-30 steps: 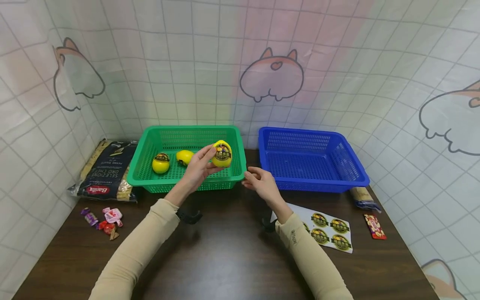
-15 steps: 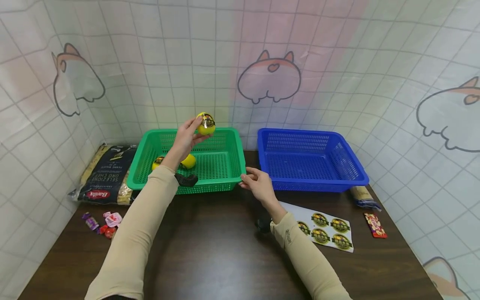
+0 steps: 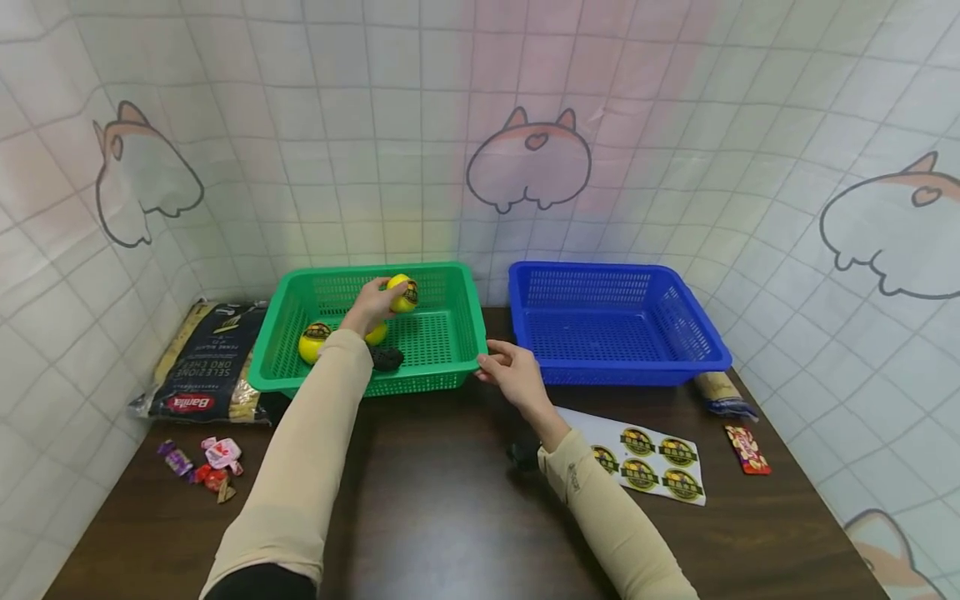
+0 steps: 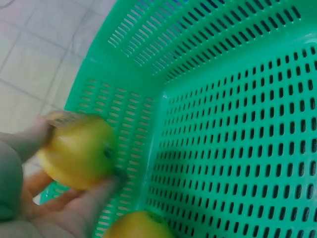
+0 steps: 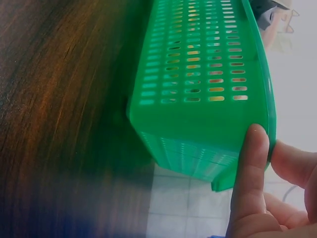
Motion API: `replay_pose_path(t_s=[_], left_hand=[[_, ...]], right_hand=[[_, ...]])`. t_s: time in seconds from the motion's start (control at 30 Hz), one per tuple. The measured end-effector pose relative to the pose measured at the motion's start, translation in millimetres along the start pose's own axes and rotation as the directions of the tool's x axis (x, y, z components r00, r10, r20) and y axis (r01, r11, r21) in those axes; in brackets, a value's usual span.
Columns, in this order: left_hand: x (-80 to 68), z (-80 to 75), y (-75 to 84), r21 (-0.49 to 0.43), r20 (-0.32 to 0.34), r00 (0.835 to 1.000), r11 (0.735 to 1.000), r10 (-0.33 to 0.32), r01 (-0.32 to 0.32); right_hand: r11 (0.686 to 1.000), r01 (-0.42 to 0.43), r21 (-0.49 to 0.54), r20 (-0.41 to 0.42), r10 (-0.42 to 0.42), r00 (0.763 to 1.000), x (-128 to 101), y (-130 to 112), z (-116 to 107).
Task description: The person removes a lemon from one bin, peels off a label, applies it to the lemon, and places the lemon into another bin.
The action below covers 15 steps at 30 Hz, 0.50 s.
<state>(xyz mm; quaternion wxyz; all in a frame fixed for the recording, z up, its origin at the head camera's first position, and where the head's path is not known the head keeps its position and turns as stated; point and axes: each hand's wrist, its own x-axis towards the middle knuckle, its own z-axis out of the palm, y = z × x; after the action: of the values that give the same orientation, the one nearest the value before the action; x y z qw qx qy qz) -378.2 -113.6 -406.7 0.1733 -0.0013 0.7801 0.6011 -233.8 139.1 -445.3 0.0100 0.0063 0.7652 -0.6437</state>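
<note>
Left hand (image 3: 369, 305) gripping one yellow lemon (image 3: 402, 292) with fingers curled around it, held low inside the green basket (image 3: 450, 371), toward 12 o'clock of its floor, near the back wall; same lemon seen close in the left wrist view (image 4: 77, 151), not yet released. Right hand (image 3: 512, 375) pinching the rim at the near right corner of the green basket, about 4 o'clock of it, thumb and fingers (image 5: 250, 173) closed on the plastic edge. Judged from the label stuck on the held lemon: labelling of this one looks done, putting down still left. Two more lemons lying in the green basket at about 9 o'clock, one with a label (image 3: 314, 342), the other half hidden behind the left arm (image 3: 377, 333), label impossible to tell. Three lemons in total. Two baskets: the green one and a blue basket (image 3: 705, 354) at 3 o'clock of it, holding nothing visible. On the bench (image 3: 450, 500), one sticker sheet (image 3: 648, 462) with four or five round labels remaining, partly covered by the right sleeve. Probably most of the labelling finished.
</note>
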Motion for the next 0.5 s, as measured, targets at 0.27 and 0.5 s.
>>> replay_pose_path(t_s=[0.27,0.5], left_hand=[[5.4,-1.5,-12.6,0.219,0.066,0.998,0.976,-0.024,0.009],[16.6,3.3,-20.7,0.475,0.138,0.987,0.88,-0.079,0.004]], right_hand=[[1.0,0.016,0.007,-0.018,-0.016,1.0,0,-1,0],[1.0,0.005,0.005,-0.012,-0.005,1.0,-1,0,-1]])
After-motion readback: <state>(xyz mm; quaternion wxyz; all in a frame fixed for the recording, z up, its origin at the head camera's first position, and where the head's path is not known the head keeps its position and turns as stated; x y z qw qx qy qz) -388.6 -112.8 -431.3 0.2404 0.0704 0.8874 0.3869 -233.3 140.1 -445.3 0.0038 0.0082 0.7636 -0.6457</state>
